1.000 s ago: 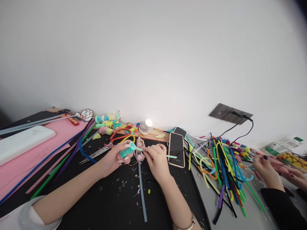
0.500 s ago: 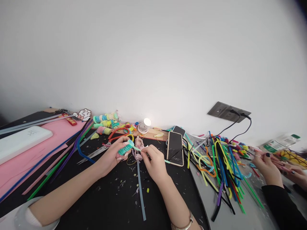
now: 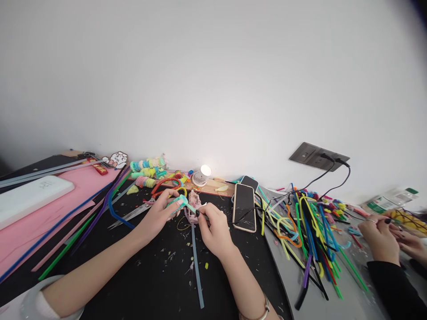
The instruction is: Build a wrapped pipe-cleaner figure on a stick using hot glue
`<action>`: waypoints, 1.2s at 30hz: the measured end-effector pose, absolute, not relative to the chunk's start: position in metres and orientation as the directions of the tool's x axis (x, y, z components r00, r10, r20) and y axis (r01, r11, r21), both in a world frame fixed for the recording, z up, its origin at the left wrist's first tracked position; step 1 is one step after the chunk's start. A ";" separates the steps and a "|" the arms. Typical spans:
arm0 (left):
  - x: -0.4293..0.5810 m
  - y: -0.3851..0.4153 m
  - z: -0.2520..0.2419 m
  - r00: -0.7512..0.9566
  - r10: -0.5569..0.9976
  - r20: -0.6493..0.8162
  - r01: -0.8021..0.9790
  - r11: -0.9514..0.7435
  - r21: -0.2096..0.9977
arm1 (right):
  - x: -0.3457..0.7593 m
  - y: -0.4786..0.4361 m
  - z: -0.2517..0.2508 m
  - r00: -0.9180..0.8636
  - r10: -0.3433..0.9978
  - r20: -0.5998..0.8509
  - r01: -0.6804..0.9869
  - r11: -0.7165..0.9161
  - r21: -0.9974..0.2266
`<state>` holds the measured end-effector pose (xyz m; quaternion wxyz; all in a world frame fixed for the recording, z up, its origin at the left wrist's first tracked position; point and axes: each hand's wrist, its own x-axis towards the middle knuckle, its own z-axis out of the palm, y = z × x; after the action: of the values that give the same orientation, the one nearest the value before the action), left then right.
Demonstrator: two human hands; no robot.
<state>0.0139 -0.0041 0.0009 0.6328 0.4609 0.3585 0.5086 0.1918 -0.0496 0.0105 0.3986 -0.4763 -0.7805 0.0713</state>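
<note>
My left hand (image 3: 159, 218) is closed around a teal coil of wound pipe cleaner (image 3: 175, 204). A loose teal strand (image 3: 191, 208) runs from the coil to my right hand (image 3: 212, 227), whose thumb and fingers pinch it. Both hands hover over a black mat (image 3: 156, 271), just in front of a small pink object (image 3: 193, 205). A grey-blue strip (image 3: 196, 262) lies on the mat below my hands.
Scissors (image 3: 131, 213) lie left of my hands. Two phones (image 3: 244, 206) rest to the right. A heap of coloured pipe cleaners (image 3: 310, 231) covers the grey surface. Another person's hands (image 3: 383, 233) work at far right. Pink sheets (image 3: 50, 209) and a white box (image 3: 30, 198) sit left.
My right hand has slid left along the teal strand, closer to the coil. My left hand has turned the coil so less of it shows. The other person's hands moved slightly right.
</note>
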 end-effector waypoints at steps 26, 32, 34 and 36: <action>0.012 -0.008 0.004 0.161 0.963 0.215 0.081 -0.230 0.970 | 0.189 -0.053 0.014 -0.295 0.793 0.533 0.623 0.583 -0.522; 0.011 -0.006 0.002 0.182 0.949 0.257 0.264 -0.299 0.917 | 0.188 -0.052 0.012 -0.306 0.781 0.544 0.616 0.598 -0.512; 0.010 -0.006 0.002 0.237 0.936 0.260 0.362 -0.333 0.870 | 0.189 -0.052 0.011 -0.302 0.779 0.550 0.619 0.599 -0.508; 0.009 -0.006 0.004 0.291 0.923 0.253 0.418 -0.361 0.834 | 0.189 -0.051 0.010 -0.296 0.772 0.563 0.617 0.604 -0.504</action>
<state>0.0093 -0.0065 0.0038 0.3317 0.7317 0.4579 0.3808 0.1895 -0.0514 0.0104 0.4040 -0.4346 -0.7992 0.0957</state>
